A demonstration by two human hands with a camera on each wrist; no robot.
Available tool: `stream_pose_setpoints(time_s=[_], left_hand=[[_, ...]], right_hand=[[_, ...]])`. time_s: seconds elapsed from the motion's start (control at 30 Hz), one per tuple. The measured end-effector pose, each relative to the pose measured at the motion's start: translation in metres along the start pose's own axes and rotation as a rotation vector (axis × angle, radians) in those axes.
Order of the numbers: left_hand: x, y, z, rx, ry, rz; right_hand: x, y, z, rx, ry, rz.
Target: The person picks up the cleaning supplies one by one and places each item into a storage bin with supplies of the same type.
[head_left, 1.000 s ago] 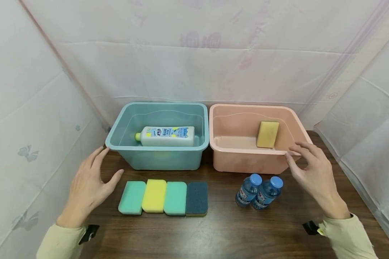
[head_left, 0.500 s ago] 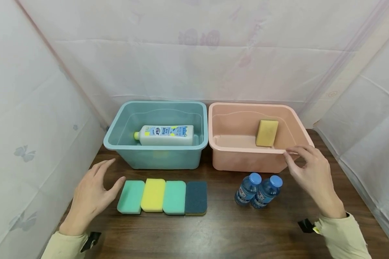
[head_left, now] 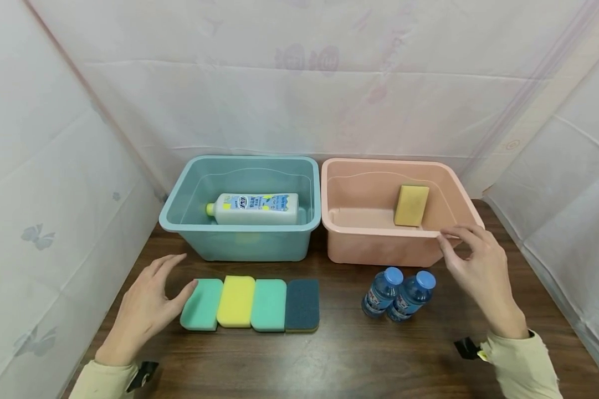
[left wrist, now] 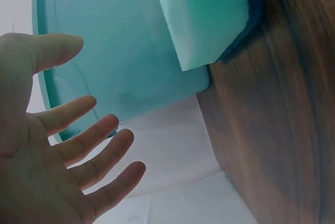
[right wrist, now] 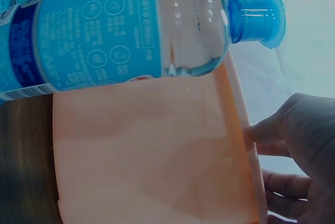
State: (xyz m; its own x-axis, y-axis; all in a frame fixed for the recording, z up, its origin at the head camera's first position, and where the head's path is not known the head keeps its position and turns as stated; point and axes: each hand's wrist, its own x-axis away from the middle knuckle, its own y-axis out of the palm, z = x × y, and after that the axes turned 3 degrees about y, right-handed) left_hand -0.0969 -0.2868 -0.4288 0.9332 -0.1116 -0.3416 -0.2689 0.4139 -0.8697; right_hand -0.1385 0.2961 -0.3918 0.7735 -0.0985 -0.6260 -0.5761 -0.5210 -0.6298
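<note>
My left hand [head_left: 149, 306], fingers spread and holding nothing, is over the table beside the leftmost green sponge [head_left: 203, 306]; its thumb overlaps that sponge's corner in the head view. A yellow sponge [head_left: 236, 302], another green sponge [head_left: 269, 306] and one with its dark scouring side up [head_left: 302, 305] continue the row. My right hand [head_left: 484, 266] pinches the rim of the pink bin [head_left: 379, 246] at its front right corner, thumb [right wrist: 260, 131] on the near side. Inside that bin, a yellow sponge [head_left: 411, 206] leans against the wall.
Left of the pink bin stands a teal bin [head_left: 249, 244] with a white bottle [head_left: 256, 209] lying in it. Two blue-capped water bottles [head_left: 379, 293] stand together before the pink bin. White sheeting [head_left: 299, 111] encloses the dark wooden table [head_left: 329, 360] at the back and sides.
My left hand has drawn back from the teal bin's corner toward the leftmost green sponge. My right hand's fingers have closed onto the pink bin's rim. The bins, sponges and bottles stay put.
</note>
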Motion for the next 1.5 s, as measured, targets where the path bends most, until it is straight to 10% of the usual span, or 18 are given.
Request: stream_pose_setpoints(time_s=[0.4, 1.5], left_hand=[[0.009, 0.013, 0.005, 0.013, 0.010, -0.131], [0.024, 0.027, 0.004, 0.004, -0.032, -0.247]], right_hand=[[0.003, 0.002, -0.004, -0.031, 0.054, 0.000], [0.001, 0.000, -0.003, -0.010, 0.084, -0.031]])
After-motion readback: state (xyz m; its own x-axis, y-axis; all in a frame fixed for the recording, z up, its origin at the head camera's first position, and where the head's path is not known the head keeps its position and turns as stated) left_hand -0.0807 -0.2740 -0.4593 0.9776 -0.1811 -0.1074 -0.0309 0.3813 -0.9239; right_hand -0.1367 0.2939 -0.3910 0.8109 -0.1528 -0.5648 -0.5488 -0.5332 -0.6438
